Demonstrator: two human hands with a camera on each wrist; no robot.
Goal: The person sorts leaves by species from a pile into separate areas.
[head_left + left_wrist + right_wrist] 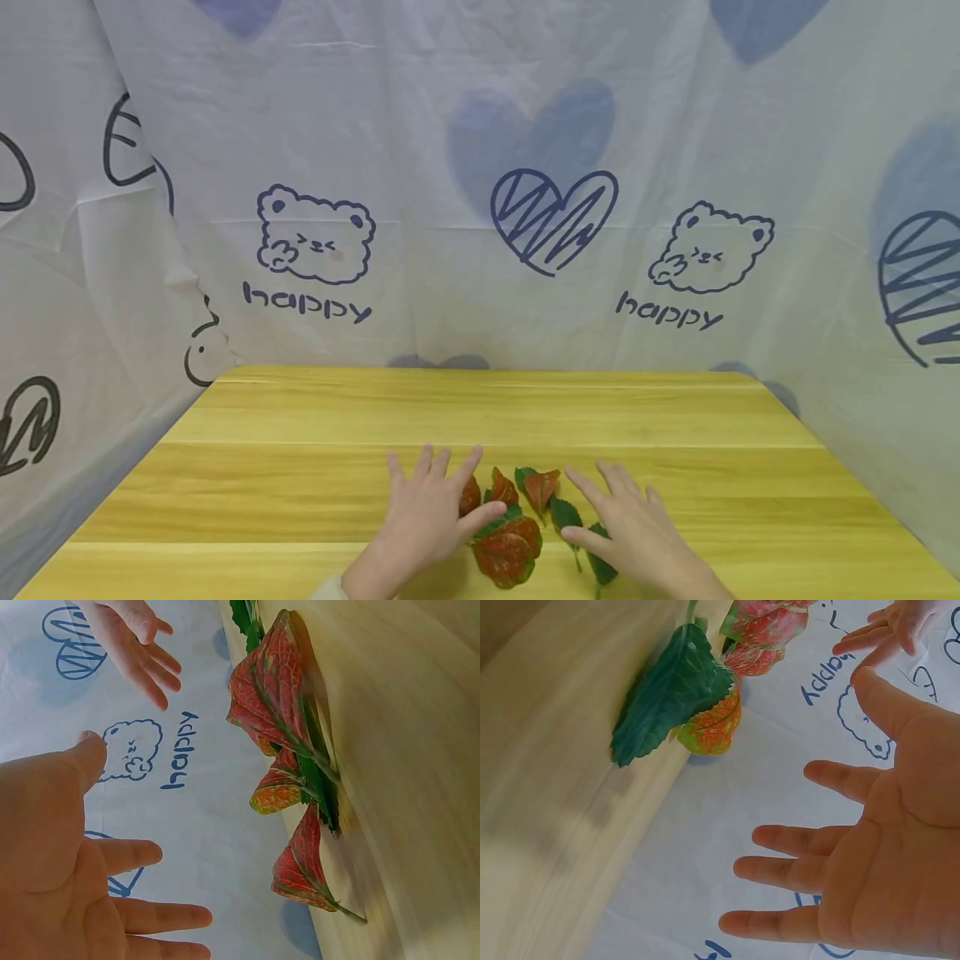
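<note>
Several red and green leaves lie in a loose group at the front middle of the table. The largest red leaf point(506, 560) is closest to me, with another red leaf point(542, 490) behind it. To the right are a green leaf point(566, 515) with a toothed edge and a second green leaf point(602, 568), partly under my right hand point(637, 529). My left hand point(427, 512) is spread at the group's left side and hides part of it. Both wrist views show fingers extended, holding nothing, apart from the red leaf point(304, 862) and green leaf point(671, 697).
The yellow wood-grain table point(480, 412) stretches beyond the leaves to its far edge. A white cloth point(442, 275) printed with bears, hearts and "happy" hangs behind it and along both sides.
</note>
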